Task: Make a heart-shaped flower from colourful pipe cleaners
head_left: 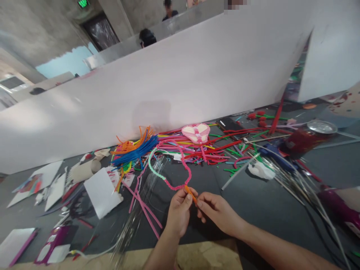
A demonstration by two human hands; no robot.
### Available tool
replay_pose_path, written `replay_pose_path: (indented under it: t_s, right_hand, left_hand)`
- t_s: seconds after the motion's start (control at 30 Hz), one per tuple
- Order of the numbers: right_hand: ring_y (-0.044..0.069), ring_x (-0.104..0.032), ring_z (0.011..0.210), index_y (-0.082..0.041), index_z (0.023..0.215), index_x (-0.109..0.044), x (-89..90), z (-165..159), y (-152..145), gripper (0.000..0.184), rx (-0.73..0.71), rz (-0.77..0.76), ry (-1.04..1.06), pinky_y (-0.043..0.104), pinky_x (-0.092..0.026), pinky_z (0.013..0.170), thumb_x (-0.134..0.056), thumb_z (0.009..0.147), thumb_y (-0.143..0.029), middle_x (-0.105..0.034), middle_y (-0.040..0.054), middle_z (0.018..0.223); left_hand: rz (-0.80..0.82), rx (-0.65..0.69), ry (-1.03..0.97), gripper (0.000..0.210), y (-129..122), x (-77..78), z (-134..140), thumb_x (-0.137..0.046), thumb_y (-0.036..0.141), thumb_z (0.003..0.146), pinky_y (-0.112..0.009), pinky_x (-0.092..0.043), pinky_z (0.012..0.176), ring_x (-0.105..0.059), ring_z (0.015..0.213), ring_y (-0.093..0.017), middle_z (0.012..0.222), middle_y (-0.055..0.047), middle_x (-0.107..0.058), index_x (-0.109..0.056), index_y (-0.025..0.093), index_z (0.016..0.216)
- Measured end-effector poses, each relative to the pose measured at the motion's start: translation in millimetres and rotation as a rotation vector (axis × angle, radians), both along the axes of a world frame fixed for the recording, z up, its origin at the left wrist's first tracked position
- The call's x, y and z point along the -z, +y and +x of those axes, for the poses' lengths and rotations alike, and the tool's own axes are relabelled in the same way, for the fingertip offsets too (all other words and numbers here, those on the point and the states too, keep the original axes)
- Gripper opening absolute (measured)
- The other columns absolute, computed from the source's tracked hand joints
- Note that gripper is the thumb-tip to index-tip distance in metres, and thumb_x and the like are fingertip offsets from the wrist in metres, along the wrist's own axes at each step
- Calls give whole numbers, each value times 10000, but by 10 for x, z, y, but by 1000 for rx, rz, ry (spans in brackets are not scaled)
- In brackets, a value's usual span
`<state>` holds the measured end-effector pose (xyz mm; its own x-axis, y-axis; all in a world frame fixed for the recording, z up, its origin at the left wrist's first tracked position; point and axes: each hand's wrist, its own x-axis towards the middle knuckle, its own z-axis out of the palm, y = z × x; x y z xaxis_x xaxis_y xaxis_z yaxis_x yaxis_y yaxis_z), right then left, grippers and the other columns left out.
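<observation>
A short orange pipe cleaner (191, 193) is pinched between the fingertips of both hands. My left hand (180, 208) grips its upper end, where it meets a loop of pink and mint-green pipe cleaner (189, 173). My right hand (216, 210) is closed on its lower end. Beyond my hands the loop stands open, wide and rounded. Whether the orange piece is wrapped around the loop or only laid against it is hidden by my fingers. Behind the loop lies a pink and white heart-like piece (196, 133) on a pink stem, among loose pipe cleaners.
Blue pipe cleaners (136, 152) are bundled at the back, against a white partition (197, 82). A drink can (306, 140) and white tissue (261, 170) stand at right. Thin metal wires (132, 217), a cardboard tube (86, 170) and white card (101, 193) lie left.
</observation>
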<state>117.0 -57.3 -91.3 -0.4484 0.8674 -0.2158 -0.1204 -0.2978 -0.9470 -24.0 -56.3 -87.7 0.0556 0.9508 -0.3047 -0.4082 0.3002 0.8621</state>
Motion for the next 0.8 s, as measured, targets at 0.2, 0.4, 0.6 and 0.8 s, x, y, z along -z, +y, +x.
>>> replay_pose_path:
  t_s: [0.2, 0.4, 0.6, 0.8]
  right_hand:
    - [129, -569, 565, -182, 742, -578, 33, 43, -4, 221, 14, 389, -429, 230, -396, 559, -436, 870, -292, -616, 9, 631]
    - [123, -569, 560, -175, 769, -570, 32, 33, 7, 249, -45, 193, -230, 228, -421, 569, -442, 877, -360, -613, 1, 646]
    - [87, -528, 514, -157, 727, -535, 35, 18, 16, 375, -86, -37, 25, 211, -402, 529, -505, 822, -517, -595, -10, 637]
    - [75, -506, 461, -144, 754, -531, 60, -21, 6, 434, -132, -192, 200, 203, -386, 481, -580, 751, -575, -603, -1, 614]
  left_hand:
    - [20, -95, 214, 189, -1, 94, -19, -767, 265, 618, -203, -408, 618, -507, 621, -94, 649, 14, -592, -649, 141, 697]
    - [14, -85, 216, 177, 26, 72, -61, -747, 263, 647, -208, -400, 602, -496, 585, -92, 613, 10, -589, -635, 126, 663]
    - [14, -28, 155, 167, 21, 45, -70, -725, 269, 680, -210, -396, 580, -500, 557, -91, 604, 1, -588, -648, 121, 670]
    - [-61, 40, -18, 228, 14, -20, -34, -738, 309, 665, -201, -376, 493, -475, 469, -79, 547, 9, -557, -618, 116, 642]
